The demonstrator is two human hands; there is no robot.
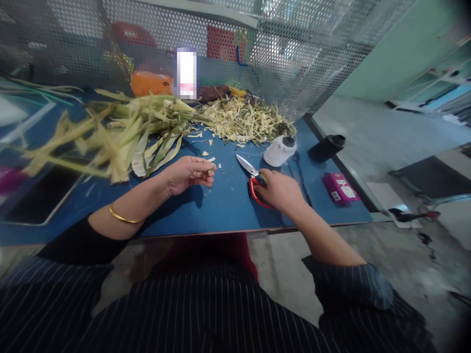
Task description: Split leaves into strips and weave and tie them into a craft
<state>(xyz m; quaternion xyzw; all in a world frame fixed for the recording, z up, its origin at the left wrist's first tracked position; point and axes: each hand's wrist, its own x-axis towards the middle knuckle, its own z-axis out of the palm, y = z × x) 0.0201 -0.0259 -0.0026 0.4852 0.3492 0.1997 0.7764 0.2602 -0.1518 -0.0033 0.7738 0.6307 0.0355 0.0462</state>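
Scissors [253, 172] on the blue table [221, 211], right hand [282, 190] closed around their red handle, left hand [187, 175] pinching a small greenish scrap [211, 171] (long leafy strips [123, 130] heaped beyond it)

Can see red-handled steel scissors [253, 175] in right hand [282, 189], low over blue table [228, 208], points away leftward; in left hand [187, 174], perhaps a small greenish strip [211, 170].

My blue tabletop [224, 211] — corn husks [123, 147] and dark-screened tablet [40, 198] left, husk shreds [246, 120] heaped at back, white thread cone [277, 153], black cylinder [326, 149], purple packet [342, 189] right.
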